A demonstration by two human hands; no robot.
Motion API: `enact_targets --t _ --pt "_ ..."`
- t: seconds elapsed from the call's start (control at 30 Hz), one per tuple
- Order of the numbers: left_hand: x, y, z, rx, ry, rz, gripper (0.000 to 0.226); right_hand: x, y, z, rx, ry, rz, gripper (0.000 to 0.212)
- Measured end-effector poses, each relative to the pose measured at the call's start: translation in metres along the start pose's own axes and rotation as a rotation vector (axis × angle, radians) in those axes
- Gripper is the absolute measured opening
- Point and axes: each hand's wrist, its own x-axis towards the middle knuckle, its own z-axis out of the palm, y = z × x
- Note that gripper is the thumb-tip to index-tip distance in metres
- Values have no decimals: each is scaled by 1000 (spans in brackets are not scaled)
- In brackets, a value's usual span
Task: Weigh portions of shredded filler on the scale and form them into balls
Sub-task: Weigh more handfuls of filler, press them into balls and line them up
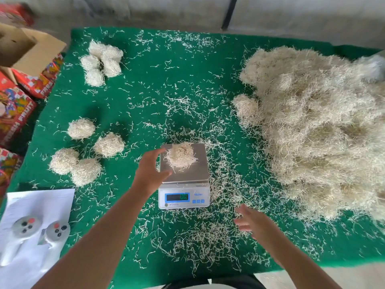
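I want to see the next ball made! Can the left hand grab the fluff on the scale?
Probably yes: the left hand is open right beside the fluff on the scale, with nothing between them.

**Scale in front of you, filler to the right**

On the tabletop (158, 84), the scale (184, 176) sits before you with a portion (180, 156) on its pan. The big filler heap (318, 130) lies to your right. Finished balls (83, 151) cluster left, more balls (102, 62) behind them. Two controllers (39, 230) rest on paper (41, 201) at near left.
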Motion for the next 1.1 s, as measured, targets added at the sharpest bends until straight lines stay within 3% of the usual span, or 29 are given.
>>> enact_targets --t 0.1,0.23,0.37,0.47,0.6,0.73,0.8,0.93,1.1 --pt "-9 -10 -16 10 2 -30 78 8 -20 0 15 55 22 44" --pt "-18 -15 -32 4 0 -73 68 18 -47 -5 104 7 64 52" --pt "-25 -24 -33 -16 -7 -86 55 24 -62 -9 224 27 141 37" --pt "-28 -28 -32 6 -9 -97 51 28 -63 -8 27 -15 56 44" --pt "-30 -32 -30 1 -10 -106 47 27 -60 -4 105 -11 96 39" --pt "-28 -30 -29 -3 -31 -98 46 23 -48 -2 -47 -54 39 49" --pt "-26 -28 -27 -1 -38 -90 47 23 -40 3 -25 -57 35 43" --pt "-23 -22 -21 0 -46 -71 46 18 -29 4 14 117 -25 25" --pt "-22 -17 -11 23 -53 -63 50 11 -21 8 150 84 70 21"
